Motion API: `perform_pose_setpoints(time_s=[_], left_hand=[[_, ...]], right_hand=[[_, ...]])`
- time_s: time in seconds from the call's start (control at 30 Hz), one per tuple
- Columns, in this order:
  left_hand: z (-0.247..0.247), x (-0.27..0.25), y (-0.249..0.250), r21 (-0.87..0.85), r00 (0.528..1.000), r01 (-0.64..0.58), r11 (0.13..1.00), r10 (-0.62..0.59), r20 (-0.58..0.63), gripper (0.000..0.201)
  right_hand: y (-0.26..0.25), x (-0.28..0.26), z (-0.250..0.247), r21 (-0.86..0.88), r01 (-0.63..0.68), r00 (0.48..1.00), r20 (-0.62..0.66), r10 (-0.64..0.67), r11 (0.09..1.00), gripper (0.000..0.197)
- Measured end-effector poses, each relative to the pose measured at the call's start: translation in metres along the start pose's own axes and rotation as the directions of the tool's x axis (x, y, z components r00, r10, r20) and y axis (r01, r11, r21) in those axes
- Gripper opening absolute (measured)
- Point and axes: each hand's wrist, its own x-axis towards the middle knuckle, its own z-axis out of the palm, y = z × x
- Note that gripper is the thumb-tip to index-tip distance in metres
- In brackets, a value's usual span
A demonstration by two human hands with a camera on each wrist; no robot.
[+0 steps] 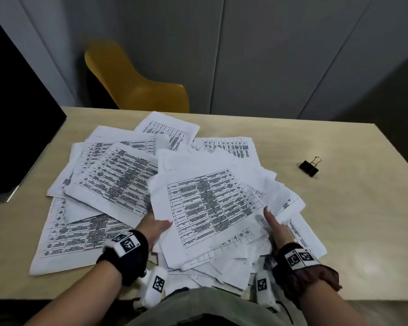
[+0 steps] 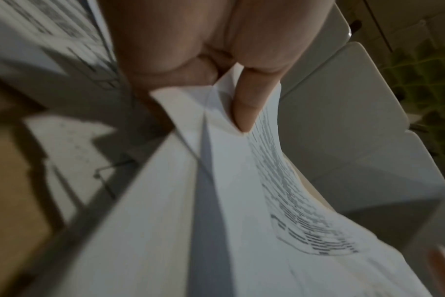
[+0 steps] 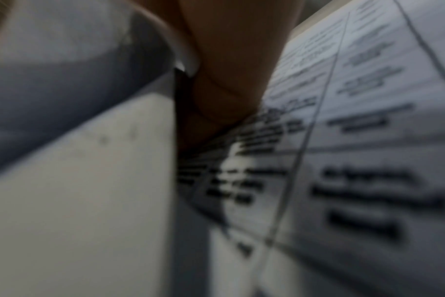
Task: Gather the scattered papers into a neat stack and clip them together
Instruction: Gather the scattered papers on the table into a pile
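Note:
Many printed white papers (image 1: 113,175) lie scattered and overlapping across the wooden table (image 1: 353,217). A loose bundle of sheets (image 1: 212,208) sits near the front edge between my two hands. My left hand (image 1: 159,225) grips the bundle's left edge, thumb on top and fingers underneath; the left wrist view shows the thumb (image 2: 247,108) pinching the sheets (image 2: 229,180). My right hand (image 1: 272,222) holds the bundle's right side, thumb lying on the top sheet, the other fingers hidden under paper. The right wrist view is blurred, full of printed paper (image 3: 356,140). A black binder clip (image 1: 309,167) lies apart at the right.
A yellow chair (image 1: 132,83) stands behind the table's far edge. A dark monitor (image 1: 12,109) occupies the left side. Bare tabletop surrounds the binder clip on the right. Grey wall panels rise behind.

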Motion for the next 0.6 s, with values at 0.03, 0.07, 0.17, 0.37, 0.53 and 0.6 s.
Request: perform_pose_setpoints(time_s=[0.03,0.07,0.17,0.37,0.53,0.6], left_hand=[[0.004,-0.001,-0.001,0.022,1.000,-0.011,1.000,0.011,0.026,0.034],[0.008,-0.002,-0.001,0.044,0.998,-0.024,0.999,0.022,0.056,0.036],[0.014,-0.006,0.002,0.102,0.991,-0.048,0.994,0.034,0.127,0.048],[-0.021,0.001,0.017,0.114,0.950,-0.202,0.973,0.223,-0.220,0.017],[-0.064,0.017,0.011,0.718,0.894,0.078,0.691,0.270,-0.357,0.072],[-0.068,0.017,0.005,0.790,0.948,0.180,0.586,0.111,-0.299,0.075]], right_hand=[[0.000,0.000,-0.001,-0.069,-0.009,1.000,0.014,0.010,0.998,0.109],[0.001,0.000,-0.001,-0.137,-0.005,1.000,0.013,0.007,0.991,0.107],[0.007,0.007,-0.005,-0.313,0.021,0.997,-0.068,-0.044,0.949,0.063],[0.011,0.008,-0.004,-0.325,0.043,0.989,-0.119,-0.086,0.945,0.059],[0.015,0.019,-0.006,-0.211,-0.056,0.994,-0.106,0.034,0.976,0.063],[0.018,0.022,-0.006,-0.215,-0.065,0.994,-0.104,0.043,0.975,0.059]])
